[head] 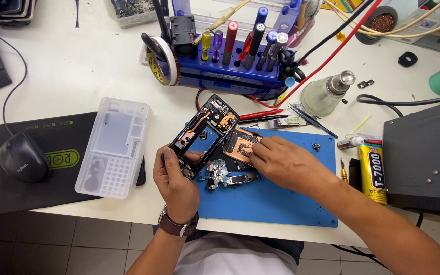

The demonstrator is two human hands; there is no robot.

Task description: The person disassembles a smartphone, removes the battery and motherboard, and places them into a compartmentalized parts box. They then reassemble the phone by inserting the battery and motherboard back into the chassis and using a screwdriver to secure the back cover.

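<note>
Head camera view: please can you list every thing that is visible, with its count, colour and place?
phone frame: 1, black, tilted over the mat's upper left, held.
copper-coloured part: 1, on the mat, under the right fingers.
circuit board parts: small cluster, silver and blue, on the mat below the frame.
work mat: 1, blue, table centre.
tool rack: 1, blue, with many-coloured screwdrivers, top centre.
plastic tray: 1, clear, left of the mat.
mouse: 1, black, on a black pad, far left.
glue tube: 1, yellow, right of the mat.
dispenser bottle: 1, clear, upper right.
left hand: grips the frame's lower end; wrist wears a watch.
right hand: fingers on the copper-coloured part.
</note>
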